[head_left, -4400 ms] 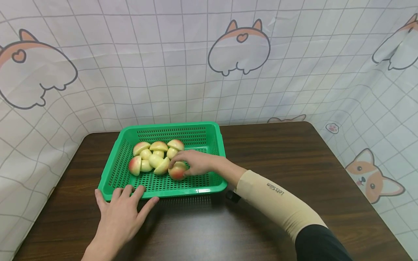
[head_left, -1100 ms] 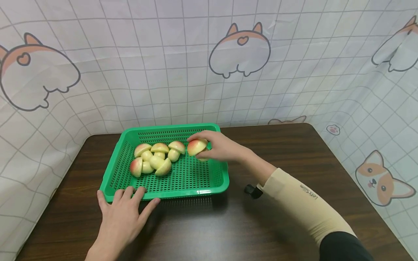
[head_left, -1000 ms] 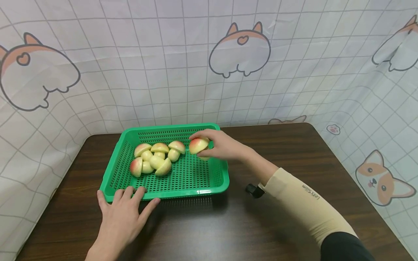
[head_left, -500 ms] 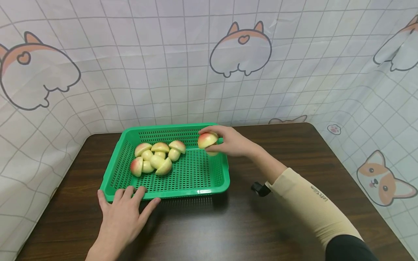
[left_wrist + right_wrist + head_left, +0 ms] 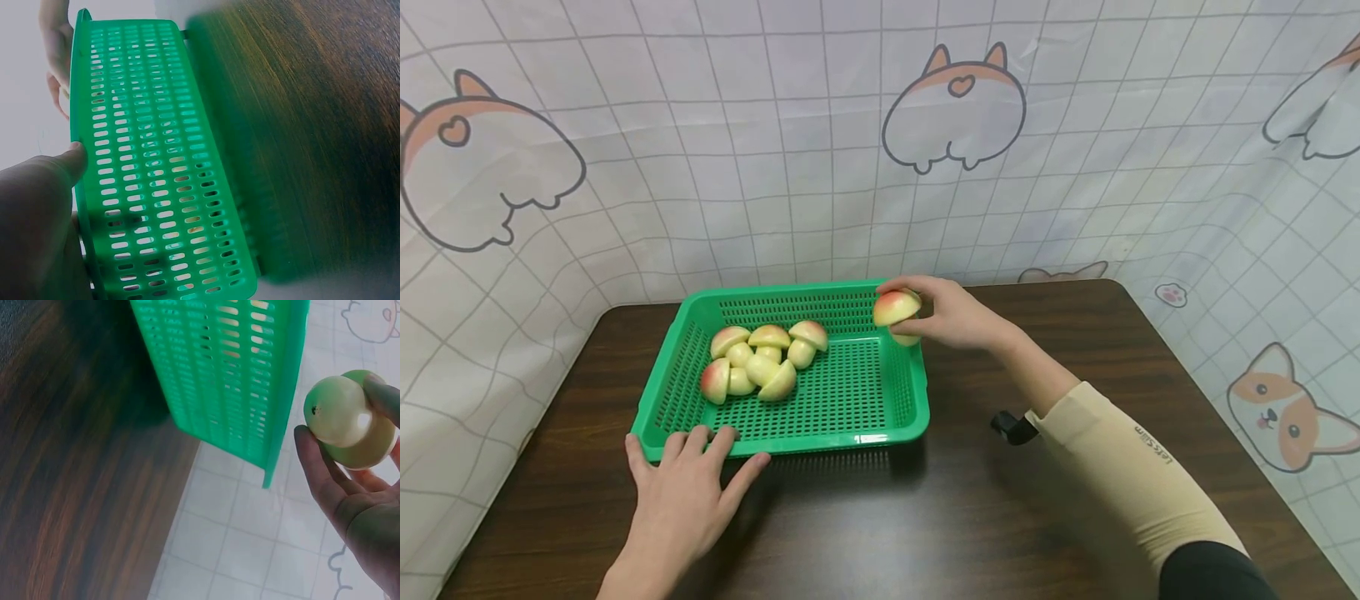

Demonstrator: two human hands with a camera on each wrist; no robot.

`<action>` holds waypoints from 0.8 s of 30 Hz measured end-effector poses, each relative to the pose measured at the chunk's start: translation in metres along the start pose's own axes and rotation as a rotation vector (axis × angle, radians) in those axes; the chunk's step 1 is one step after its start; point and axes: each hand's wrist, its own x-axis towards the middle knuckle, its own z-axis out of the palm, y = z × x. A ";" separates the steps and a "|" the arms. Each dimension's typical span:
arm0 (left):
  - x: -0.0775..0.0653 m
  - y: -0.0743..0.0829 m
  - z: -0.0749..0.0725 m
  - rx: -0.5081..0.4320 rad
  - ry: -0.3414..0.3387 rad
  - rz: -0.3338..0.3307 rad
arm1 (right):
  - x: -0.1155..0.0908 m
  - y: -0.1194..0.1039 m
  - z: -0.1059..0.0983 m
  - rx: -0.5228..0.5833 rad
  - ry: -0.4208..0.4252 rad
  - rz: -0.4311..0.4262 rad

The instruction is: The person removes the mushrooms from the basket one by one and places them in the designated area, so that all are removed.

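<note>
Pinching a mushroom between thumb and fingers, the right hand held it, cap up, above the right rear corner of a green basket. Five other mushrooms lay inside, toward the left. The left hand rested, fingers spread, on the near rim. Beneath was a dark wood-grain counter; behind hung a white gridded cloth with cartoon corgis. The beige sleeve read "Let's Slim".
</note>
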 end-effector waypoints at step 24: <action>0.000 -0.002 0.002 0.017 0.018 0.012 | -0.011 0.027 -0.011 0.050 0.016 0.024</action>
